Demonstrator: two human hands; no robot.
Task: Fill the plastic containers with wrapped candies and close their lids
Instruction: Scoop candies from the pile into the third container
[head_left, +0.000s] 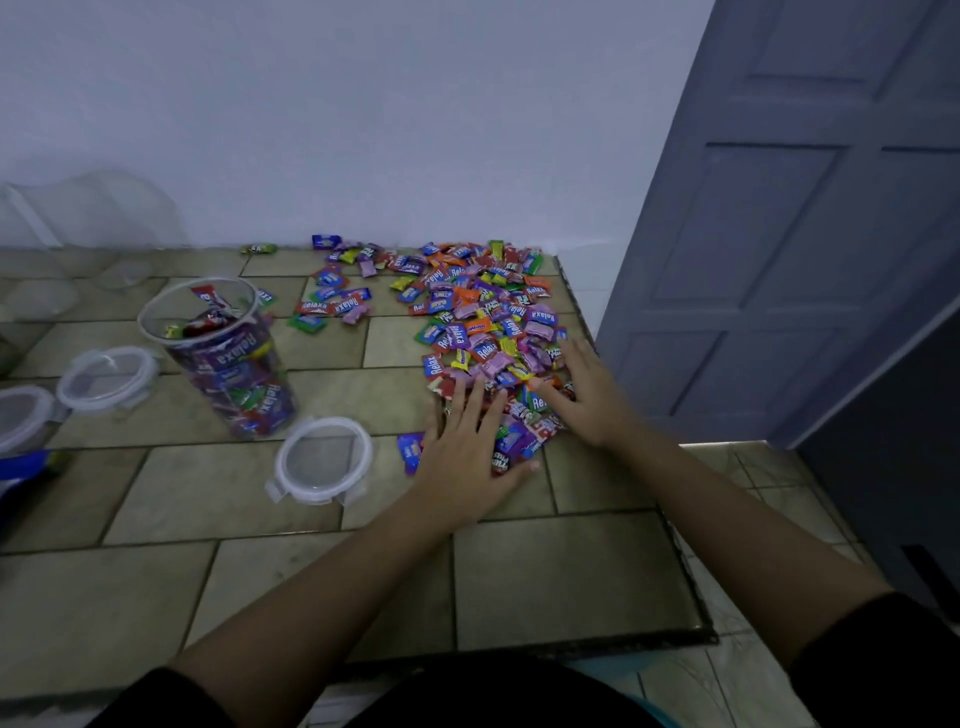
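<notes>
Now we lay our left hand and right hand flat on the near edge of the wrapped candies spread over the tiled bench, fingers straight and splayed, pressing on wrappers but gripping none. Many wrappers read "Relaxa". To the left the clear plastic container stands lidless, largely filled with the same sweets. One round lid lies just beside it and two more lids further left.

Mostly plastic and tile here

The jar and lids were clear smooth plastic, the candies had glossy wrappers, and the tabletop was matt stone-look tile.
</notes>
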